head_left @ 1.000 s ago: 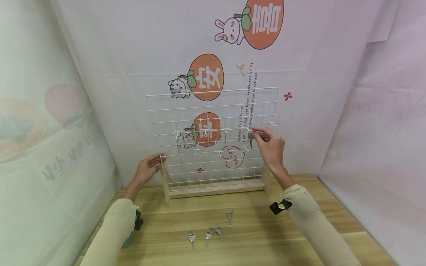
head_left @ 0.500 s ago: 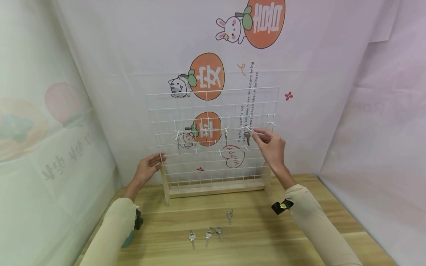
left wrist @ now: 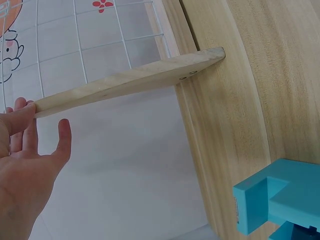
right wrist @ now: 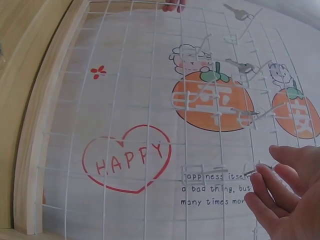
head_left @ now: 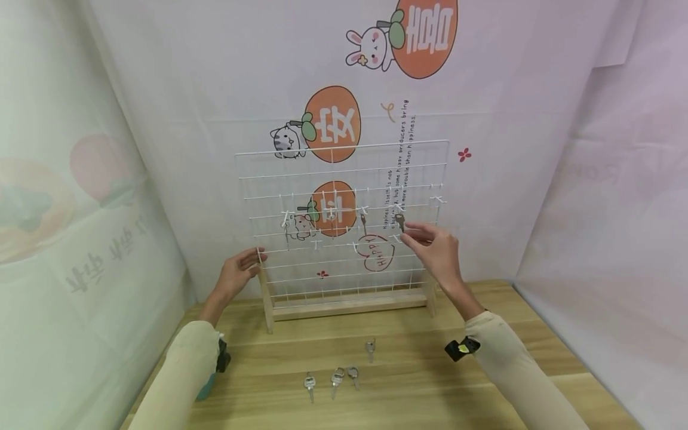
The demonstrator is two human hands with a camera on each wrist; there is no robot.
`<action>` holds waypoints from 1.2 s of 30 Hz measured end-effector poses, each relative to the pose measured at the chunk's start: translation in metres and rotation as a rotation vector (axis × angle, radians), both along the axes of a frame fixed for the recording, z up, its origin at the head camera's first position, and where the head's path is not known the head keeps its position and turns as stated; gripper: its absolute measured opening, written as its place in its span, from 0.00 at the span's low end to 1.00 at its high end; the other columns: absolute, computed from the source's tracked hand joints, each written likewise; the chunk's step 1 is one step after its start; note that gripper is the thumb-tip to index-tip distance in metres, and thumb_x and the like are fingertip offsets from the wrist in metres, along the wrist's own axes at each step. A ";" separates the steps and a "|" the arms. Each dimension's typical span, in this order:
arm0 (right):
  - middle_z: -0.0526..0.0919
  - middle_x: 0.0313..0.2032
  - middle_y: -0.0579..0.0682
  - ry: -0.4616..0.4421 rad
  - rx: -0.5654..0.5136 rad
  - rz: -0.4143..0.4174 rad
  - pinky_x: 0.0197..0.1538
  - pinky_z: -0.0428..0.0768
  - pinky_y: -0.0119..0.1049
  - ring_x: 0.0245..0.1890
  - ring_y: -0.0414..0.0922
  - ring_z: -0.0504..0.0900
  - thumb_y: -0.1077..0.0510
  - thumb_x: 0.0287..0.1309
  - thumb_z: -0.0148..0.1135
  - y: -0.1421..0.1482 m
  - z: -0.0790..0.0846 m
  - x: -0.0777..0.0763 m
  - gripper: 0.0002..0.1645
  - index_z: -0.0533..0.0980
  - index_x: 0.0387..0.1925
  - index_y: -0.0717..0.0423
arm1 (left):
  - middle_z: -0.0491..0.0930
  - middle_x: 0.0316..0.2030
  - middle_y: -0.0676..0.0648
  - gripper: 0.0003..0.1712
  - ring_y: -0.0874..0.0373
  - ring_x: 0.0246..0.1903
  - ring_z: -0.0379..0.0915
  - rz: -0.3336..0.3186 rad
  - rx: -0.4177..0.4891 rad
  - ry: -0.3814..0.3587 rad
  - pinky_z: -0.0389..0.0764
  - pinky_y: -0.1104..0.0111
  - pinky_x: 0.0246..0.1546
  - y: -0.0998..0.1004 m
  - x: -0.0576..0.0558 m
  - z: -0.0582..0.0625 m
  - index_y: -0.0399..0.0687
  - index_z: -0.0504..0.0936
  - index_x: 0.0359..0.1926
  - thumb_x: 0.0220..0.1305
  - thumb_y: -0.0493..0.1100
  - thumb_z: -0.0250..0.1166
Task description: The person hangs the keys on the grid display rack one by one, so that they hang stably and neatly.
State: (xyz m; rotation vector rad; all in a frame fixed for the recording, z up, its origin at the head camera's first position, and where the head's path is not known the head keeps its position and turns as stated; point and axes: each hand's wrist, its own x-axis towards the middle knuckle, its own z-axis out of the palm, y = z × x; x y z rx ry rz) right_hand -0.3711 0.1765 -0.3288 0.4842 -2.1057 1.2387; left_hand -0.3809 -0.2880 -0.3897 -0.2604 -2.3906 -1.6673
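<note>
A white wire grid rack (head_left: 344,258) with wooden side posts stands on the table. My left hand (head_left: 240,272) grips the top of its left wooden post (left wrist: 125,82), thumb on one side and fingers behind. My right hand (head_left: 436,251) is at the grid's right part, its fingertips close to the lower end of a key (head_left: 400,222) hanging from a white hook (head_left: 398,208). The right wrist view shows those fingers loosely bent and spread; whether they touch the key is hard to tell. Another key (head_left: 363,223) hangs to its left, with more keys (right wrist: 242,66) further along.
Several loose keys, among them one key (head_left: 310,385) and one with a ring (head_left: 337,379), lie on the wooden table (head_left: 419,382) before the rack. A teal object (left wrist: 280,195) sits by the left forearm. A printed white cloth (head_left: 484,227) hangs behind.
The right hand let go of the key, which swung left and now hangs from the hook. The hand then moved slightly down and left toward the key's lower end. The left hand stayed put.
</note>
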 end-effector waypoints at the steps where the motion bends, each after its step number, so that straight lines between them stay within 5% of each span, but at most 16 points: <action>1: 0.91 0.43 0.58 -0.007 0.006 0.009 0.39 0.81 0.13 0.42 0.53 0.91 0.59 0.61 0.76 0.000 -0.002 0.001 0.19 0.85 0.52 0.61 | 0.76 0.65 0.31 0.31 0.38 0.69 0.69 0.003 0.006 0.003 0.82 0.71 0.59 0.000 0.000 0.000 0.33 0.69 0.72 0.70 0.22 0.59; 11: 0.91 0.43 0.56 -0.081 0.094 0.091 0.47 0.90 0.43 0.43 0.52 0.91 0.60 0.61 0.75 -0.007 -0.027 0.014 0.18 0.85 0.51 0.62 | 0.75 0.65 0.29 0.31 0.37 0.69 0.69 -0.001 0.026 0.007 0.82 0.76 0.56 0.001 0.002 -0.002 0.31 0.69 0.72 0.69 0.21 0.59; 28: 0.92 0.39 0.52 -0.180 0.267 0.207 0.49 0.90 0.47 0.39 0.47 0.91 0.63 0.58 0.76 -0.024 -0.099 0.018 0.09 0.88 0.42 0.59 | 0.75 0.65 0.29 0.31 0.36 0.69 0.69 0.006 0.016 -0.010 0.81 0.67 0.62 0.000 -0.001 -0.002 0.30 0.69 0.72 0.70 0.21 0.59; 36: 0.91 0.39 0.53 -0.255 0.367 0.270 0.45 0.91 0.46 0.39 0.47 0.90 0.63 0.59 0.76 -0.028 -0.145 0.017 0.08 0.88 0.40 0.59 | 0.79 0.61 0.32 0.30 0.38 0.65 0.74 0.063 -0.036 0.007 0.83 0.67 0.58 0.002 -0.005 0.003 0.30 0.72 0.70 0.67 0.21 0.61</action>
